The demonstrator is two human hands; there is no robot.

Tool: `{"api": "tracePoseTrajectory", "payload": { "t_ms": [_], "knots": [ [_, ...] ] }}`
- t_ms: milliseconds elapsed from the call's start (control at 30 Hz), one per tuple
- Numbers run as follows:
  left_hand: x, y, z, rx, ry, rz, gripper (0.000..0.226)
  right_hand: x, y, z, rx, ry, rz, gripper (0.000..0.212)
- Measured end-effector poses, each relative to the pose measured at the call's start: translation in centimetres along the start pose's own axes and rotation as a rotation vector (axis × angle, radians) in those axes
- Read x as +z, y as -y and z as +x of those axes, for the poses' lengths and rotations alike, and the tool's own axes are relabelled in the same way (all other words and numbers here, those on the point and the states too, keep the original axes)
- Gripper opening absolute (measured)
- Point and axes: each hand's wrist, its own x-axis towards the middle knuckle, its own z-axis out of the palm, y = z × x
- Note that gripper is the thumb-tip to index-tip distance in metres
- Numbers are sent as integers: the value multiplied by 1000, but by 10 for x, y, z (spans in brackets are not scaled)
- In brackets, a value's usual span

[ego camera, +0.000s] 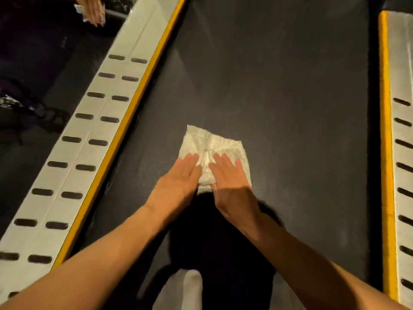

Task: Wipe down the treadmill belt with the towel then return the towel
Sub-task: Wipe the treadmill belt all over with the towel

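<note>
A white crumpled towel (214,145) lies flat on the dark treadmill belt (279,86), near the middle of the view. My left hand (178,179) presses on the towel's near left part with straight fingers. Beside it, my right hand (231,183) presses the near right part, fingers also straight and laid flat. Both palms cover the towel's near edge. My forearms reach in from the bottom of the frame.
Grey side rails with dark slots and yellow edging run along the belt's left (93,139) and right (400,153). Another person's hand (93,10) holding something white shows at the top left. My knee in light cloth (185,289) is at the bottom.
</note>
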Motion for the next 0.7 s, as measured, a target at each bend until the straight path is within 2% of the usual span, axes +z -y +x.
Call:
{"api": "tracePoseTrajectory", "payload": {
  "t_ms": [100,200,233,300,467,567,700],
  "knots": [
    [-1,3,-17,-16,8,-66,61,8,10,-7,-36,19,10,48],
    [-21,16,-4,-116,4,-89,54,6,11,26,-51,5,28,47],
    [-26,24,2,-151,43,-78,51,3,14,40,-50,39,57,46],
    [-33,39,6,-191,16,-68,49,2,23,63,-41,94,84,49],
    [-7,35,-22,-119,3,28,42,21,40,37,-83,6,47,52],
    [0,34,-40,-144,-9,34,51,25,49,18,-68,63,126,55],
    [-7,59,-26,-221,3,-77,55,19,53,55,-137,21,60,48]
  ]
}}
